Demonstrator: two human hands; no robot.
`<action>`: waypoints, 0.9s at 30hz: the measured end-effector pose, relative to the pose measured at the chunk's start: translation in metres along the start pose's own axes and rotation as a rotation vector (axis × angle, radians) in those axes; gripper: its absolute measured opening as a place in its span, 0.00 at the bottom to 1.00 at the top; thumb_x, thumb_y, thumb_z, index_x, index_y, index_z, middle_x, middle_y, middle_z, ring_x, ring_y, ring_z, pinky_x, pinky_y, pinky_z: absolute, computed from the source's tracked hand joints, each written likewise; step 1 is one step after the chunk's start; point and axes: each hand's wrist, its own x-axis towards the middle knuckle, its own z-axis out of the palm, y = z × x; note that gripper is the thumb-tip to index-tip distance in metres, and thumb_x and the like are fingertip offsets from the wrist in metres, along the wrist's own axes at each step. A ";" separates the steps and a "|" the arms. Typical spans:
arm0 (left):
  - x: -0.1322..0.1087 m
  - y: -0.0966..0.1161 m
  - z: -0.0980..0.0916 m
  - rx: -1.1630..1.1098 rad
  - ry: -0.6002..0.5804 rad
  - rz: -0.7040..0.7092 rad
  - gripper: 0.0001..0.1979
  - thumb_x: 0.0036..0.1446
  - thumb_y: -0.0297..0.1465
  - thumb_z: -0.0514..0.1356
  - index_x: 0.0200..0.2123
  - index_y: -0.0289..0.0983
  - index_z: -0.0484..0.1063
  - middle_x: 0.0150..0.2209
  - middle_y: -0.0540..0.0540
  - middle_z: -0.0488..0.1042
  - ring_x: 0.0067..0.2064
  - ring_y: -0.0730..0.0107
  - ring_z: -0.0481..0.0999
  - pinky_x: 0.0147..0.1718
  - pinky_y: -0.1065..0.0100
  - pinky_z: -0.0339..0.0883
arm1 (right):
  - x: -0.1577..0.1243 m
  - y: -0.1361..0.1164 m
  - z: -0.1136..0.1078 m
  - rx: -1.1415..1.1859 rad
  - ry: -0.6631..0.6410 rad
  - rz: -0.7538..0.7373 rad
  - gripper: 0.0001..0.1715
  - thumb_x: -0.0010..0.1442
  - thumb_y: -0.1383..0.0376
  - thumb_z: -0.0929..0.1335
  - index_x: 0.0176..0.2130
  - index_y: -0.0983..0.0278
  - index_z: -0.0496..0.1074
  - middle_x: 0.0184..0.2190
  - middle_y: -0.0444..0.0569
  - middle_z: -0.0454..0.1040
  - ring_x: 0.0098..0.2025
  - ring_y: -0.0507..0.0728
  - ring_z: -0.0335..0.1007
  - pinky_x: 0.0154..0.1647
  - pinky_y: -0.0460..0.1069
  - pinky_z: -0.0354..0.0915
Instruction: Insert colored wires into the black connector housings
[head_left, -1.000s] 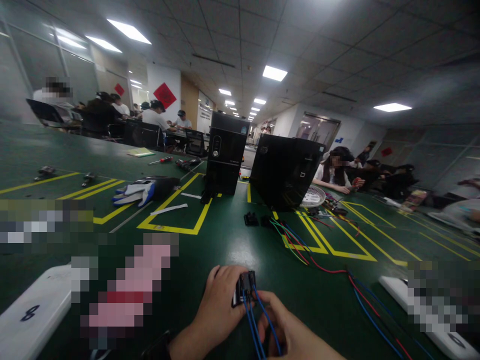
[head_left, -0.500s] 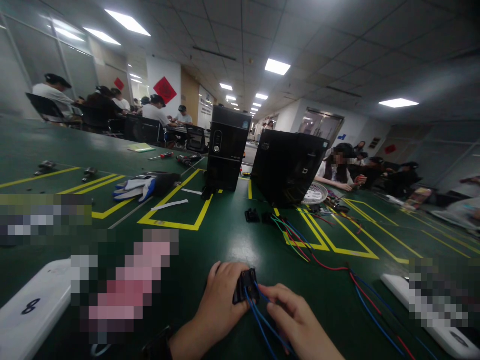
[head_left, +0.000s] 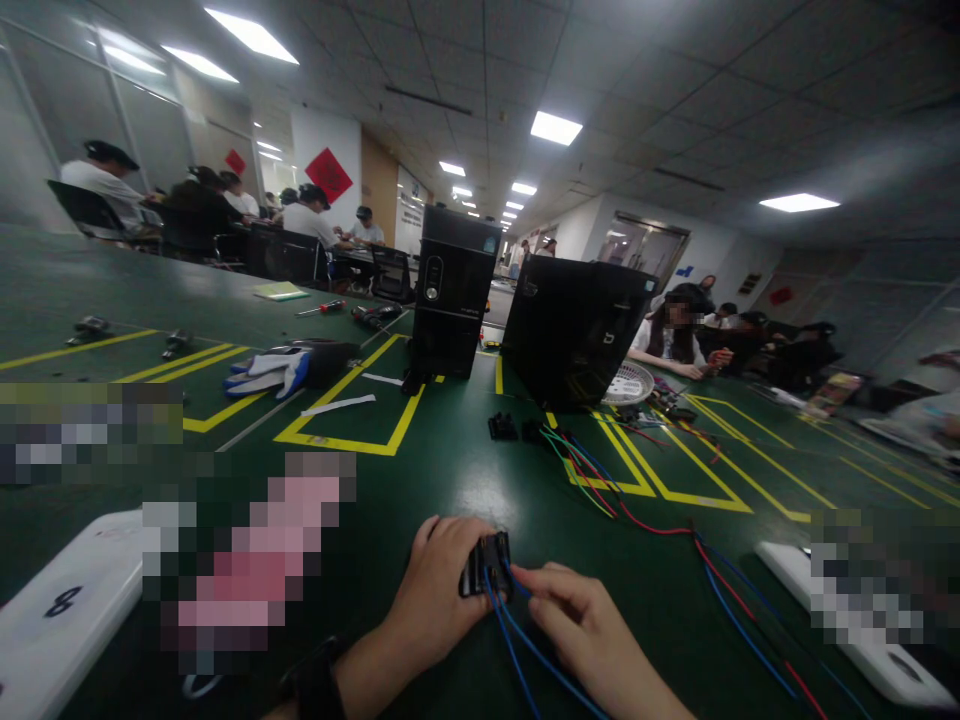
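Left fingers (head_left: 459,533) clasp boxy black block (head_left: 496,556); blue wires (head_left: 502,612) curved.

Partial and obscured items, head view.
Black block (head_left: 496,568), left side covered by the left hand (head_left: 442,580), whose far fingertips are out of sight; blue wires (head_left: 513,640), ends lost in the block, lower runs cut by the bottom edge; right hand (head_left: 581,615), curled fingers partly hidden, forearm cropped below; dark wristband (head_left: 319,680), cropped at bottom, detail lost in shadow; white case (head_left: 71,610), cut by the left edge, upper end pixelated; pink item (head_left: 277,570), pixelated, kind indeterminable; right-hand white case (head_left: 795,572), partly pixelated; white basket (head_left: 630,384), partly behind a black tower (head_left: 577,330); tower lettering, too small to read.
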 end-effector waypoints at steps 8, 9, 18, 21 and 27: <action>-0.002 -0.001 0.001 -0.001 -0.005 0.003 0.18 0.46 0.31 0.65 0.42 0.44 0.67 0.42 0.50 0.72 0.47 0.58 0.68 0.54 0.50 0.47 | 0.006 0.006 -0.005 -0.035 0.131 -0.006 0.16 0.55 0.67 0.62 0.37 0.64 0.78 0.30 0.48 0.74 0.34 0.56 0.69 0.36 0.49 0.63; -0.002 -0.001 0.001 0.000 -0.005 0.000 0.18 0.47 0.32 0.65 0.42 0.44 0.67 0.42 0.49 0.72 0.47 0.58 0.68 0.54 0.50 0.48 | 0.007 0.006 -0.004 -0.022 0.126 -0.003 0.16 0.55 0.67 0.62 0.37 0.65 0.78 0.31 0.48 0.75 0.35 0.57 0.70 0.37 0.49 0.63; -0.002 0.001 0.003 0.015 0.008 -0.011 0.17 0.46 0.32 0.65 0.42 0.43 0.67 0.42 0.50 0.72 0.47 0.58 0.68 0.55 0.51 0.48 | -0.001 0.001 0.003 -0.036 0.061 -0.078 0.14 0.58 0.64 0.63 0.38 0.64 0.77 0.26 0.45 0.68 0.30 0.54 0.64 0.32 0.47 0.61; -0.002 0.002 0.004 0.010 0.011 -0.009 0.17 0.46 0.31 0.65 0.41 0.44 0.67 0.42 0.50 0.72 0.47 0.58 0.69 0.54 0.51 0.49 | -0.003 0.000 0.006 0.000 0.062 -0.059 0.16 0.58 0.61 0.64 0.39 0.66 0.76 0.24 0.44 0.66 0.28 0.52 0.61 0.30 0.46 0.60; 0.000 0.003 0.003 0.017 0.001 -0.005 0.18 0.45 0.31 0.65 0.41 0.44 0.67 0.42 0.50 0.73 0.47 0.57 0.69 0.54 0.50 0.49 | 0.000 -0.002 0.005 0.012 0.131 0.082 0.18 0.56 0.57 0.66 0.39 0.68 0.77 0.27 0.49 0.74 0.30 0.55 0.67 0.32 0.48 0.62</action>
